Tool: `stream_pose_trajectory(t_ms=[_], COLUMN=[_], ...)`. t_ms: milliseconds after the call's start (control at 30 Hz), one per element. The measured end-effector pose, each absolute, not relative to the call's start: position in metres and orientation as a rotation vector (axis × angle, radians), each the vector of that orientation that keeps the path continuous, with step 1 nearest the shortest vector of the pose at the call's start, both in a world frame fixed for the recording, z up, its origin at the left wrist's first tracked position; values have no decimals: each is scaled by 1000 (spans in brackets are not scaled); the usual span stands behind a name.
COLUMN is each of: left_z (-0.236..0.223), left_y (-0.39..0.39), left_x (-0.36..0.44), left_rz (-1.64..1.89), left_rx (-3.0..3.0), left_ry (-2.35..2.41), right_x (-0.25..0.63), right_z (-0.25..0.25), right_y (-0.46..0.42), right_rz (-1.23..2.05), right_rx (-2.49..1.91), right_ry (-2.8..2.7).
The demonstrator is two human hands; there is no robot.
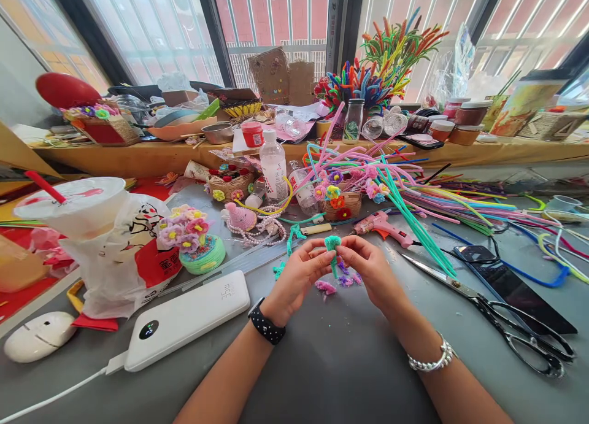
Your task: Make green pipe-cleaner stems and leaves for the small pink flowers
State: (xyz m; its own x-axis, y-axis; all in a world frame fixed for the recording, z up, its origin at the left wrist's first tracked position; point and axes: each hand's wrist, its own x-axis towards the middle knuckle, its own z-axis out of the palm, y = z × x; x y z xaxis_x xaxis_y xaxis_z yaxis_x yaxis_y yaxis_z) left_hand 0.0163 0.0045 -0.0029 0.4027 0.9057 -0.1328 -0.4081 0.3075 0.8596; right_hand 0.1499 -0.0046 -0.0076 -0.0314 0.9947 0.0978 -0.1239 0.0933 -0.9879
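Note:
My left hand (298, 278) and my right hand (368, 269) meet over the grey table (331, 356), both pinching a small teal pipe-cleaner piece (332, 245) between their fingertips. Its stem hangs down between the hands. Small pink and purple pipe-cleaner flowers (338, 283) lie on the table just beneath. A black watch is on my left wrist, a silver bracelet on my right.
Large scissors (501, 313) and a black phone (515, 289) lie to the right, a pink glue gun (381, 224) and a heap of coloured pipe cleaners (414, 191) behind. A white power bank (184, 319), mouse (39, 335), plastic bag with a cup (92, 227) sit left.

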Motion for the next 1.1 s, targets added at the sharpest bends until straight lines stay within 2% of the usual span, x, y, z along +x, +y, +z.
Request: stream_pose_trajectory(t_ms=[100,300,567,1100], left_z=[-2,-1,-4,-7], left_y=[6,4,4,5], left_x=[14,15,18,19], left_rz=[906,779,827,903], left_rx=[748,727,709,770], left_ry=[672,606,613,727], right_x=[151,151,150,152], right_z=[-8,-12,-11,-13], right_y=[-4,-3,-3,-1], right_rz=[1314,1294,1064,1032], right_rx=[-977,-978,-1058,-1080], right_ry=[-1104,-1104,-1162,-1211])
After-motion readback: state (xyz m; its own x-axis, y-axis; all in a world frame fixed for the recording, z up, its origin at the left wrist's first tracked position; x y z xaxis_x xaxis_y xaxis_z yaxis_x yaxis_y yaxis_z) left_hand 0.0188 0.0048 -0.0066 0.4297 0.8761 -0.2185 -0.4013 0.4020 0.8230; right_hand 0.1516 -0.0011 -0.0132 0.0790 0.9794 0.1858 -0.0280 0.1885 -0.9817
